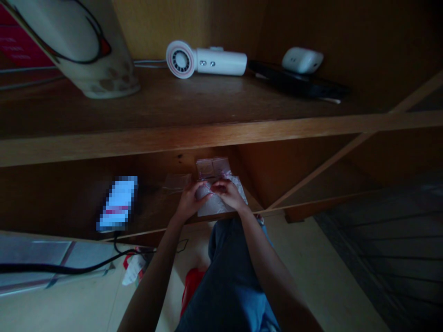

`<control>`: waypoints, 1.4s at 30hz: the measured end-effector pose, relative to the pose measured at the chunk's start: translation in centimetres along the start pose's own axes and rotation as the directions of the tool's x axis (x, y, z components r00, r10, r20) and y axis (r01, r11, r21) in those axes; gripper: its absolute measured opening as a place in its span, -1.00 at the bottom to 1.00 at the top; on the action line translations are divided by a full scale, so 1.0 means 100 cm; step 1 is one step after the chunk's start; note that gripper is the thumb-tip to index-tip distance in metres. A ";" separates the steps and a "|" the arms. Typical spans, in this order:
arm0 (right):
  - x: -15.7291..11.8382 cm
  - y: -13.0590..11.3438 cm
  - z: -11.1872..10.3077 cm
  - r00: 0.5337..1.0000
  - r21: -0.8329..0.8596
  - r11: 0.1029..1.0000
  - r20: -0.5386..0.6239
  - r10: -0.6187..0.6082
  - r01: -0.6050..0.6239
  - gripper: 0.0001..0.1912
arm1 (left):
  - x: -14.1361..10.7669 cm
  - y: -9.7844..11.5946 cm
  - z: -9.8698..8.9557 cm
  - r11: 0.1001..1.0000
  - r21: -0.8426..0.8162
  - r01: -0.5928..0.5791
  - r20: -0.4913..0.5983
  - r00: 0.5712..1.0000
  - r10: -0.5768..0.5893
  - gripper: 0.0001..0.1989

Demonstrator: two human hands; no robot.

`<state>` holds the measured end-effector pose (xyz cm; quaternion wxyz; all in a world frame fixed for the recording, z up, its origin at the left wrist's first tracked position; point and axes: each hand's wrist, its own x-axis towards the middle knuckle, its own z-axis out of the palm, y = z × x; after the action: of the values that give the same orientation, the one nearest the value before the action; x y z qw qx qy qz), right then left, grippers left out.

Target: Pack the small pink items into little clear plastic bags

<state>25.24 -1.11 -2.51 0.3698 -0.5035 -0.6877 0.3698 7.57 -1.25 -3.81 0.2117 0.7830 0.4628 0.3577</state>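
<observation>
On the lower shelf, my left hand [189, 201] and my right hand [230, 194] come close together over a crumpled, whitish translucent sheet [208, 208]. The fingers of both hands are bent inward in a pinch. Between the fingertips there seems to be a small, pale, thin piece, too dim to name. Just behind my hands lies a stack of clear, flat plastic packets [213, 167]. Another thin clear packet [177, 181] rests on the shelf left of my left hand.
A lit phone [118, 203] lies left on the lower shelf, with a black cable [76, 269] below it. On the upper shelf [194, 110] are a large cup [100, 50], a white handheld fan [207, 61], a dark flat object [297, 82] and a white earbud case [302, 60].
</observation>
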 end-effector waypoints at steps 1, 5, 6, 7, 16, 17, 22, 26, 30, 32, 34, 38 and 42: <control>0.000 0.000 0.000 1.000 0.001 1.000 0.007 -0.015 0.015 -0.86 | 0.000 0.000 0.000 1.000 0.000 0.001 0.001 1.000 -0.001 -0.63; 0.001 0.002 0.002 0.997 0.013 0.998 0.015 -0.069 0.069 -0.86 | 0.000 0.001 -0.001 1.000 0.003 0.002 0.005 1.000 -0.002 -0.63; 0.001 0.003 0.002 0.998 0.010 0.998 0.012 -0.066 0.066 -0.86 | 0.000 0.000 -0.001 1.000 0.003 0.002 0.004 1.000 -0.002 -0.63; 0.001 0.004 0.002 0.998 0.003 0.998 0.002 -0.056 0.056 -0.86 | 0.000 0.000 -0.001 1.000 0.004 0.003 0.001 1.000 -0.003 -0.63; -0.003 0.009 -0.013 0.924 -0.392 0.879 -0.361 0.127 -0.273 -0.80 | -0.001 -0.001 0.000 1.000 -0.007 0.001 -0.005 1.000 -0.001 -0.65; -0.003 0.008 -0.014 0.919 -0.431 0.849 -0.369 0.142 -0.305 -0.80 | -0.001 -0.001 0.000 1.000 -0.006 0.004 -0.009 1.000 -0.004 -0.65; -0.004 0.004 -0.014 0.922 -0.547 0.762 -0.346 0.173 -0.348 -0.80 | -0.001 0.000 0.000 1.000 -0.005 0.005 -0.021 1.000 -0.005 -0.66; -0.004 0.002 -0.012 0.916 -0.573 0.728 -0.347 0.201 -0.377 -0.79 | 0.000 0.001 0.000 1.000 0.003 -0.013 -0.028 1.000 0.013 -0.66; -0.003 0.004 -0.011 0.914 -0.563 0.736 -0.353 0.198 -0.377 -0.80 | -0.001 0.000 0.000 1.000 0.013 -0.007 -0.014 1.000 0.007 -0.65; -0.003 0.006 -0.011 0.915 -0.557 0.741 -0.350 0.199 -0.374 -0.80 | -0.001 0.000 0.000 1.000 0.013 -0.003 -0.010 1.000 0.004 -0.65; -0.003 0.006 -0.010 0.918 -0.554 0.746 -0.344 0.199 -0.370 -0.80 | -0.001 0.000 0.000 1.000 0.010 -0.003 -0.011 1.000 0.003 -0.65; -0.003 0.003 -0.010 0.917 -0.555 0.741 -0.334 0.217 -0.377 -0.80 | -0.001 -0.001 0.000 1.000 0.008 -0.006 -0.011 1.000 0.006 -0.66; -0.005 0.000 -0.011 0.921 -0.554 0.746 -0.326 0.213 -0.369 -0.79 | 0.000 -0.001 0.001 1.000 0.011 0.007 -0.016 1.000 -0.007 -0.65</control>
<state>26.29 -1.43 -2.12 0.2075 -0.7377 -0.6313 0.1194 7.58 -1.21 -4.02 0.2049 0.7797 0.4691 0.3606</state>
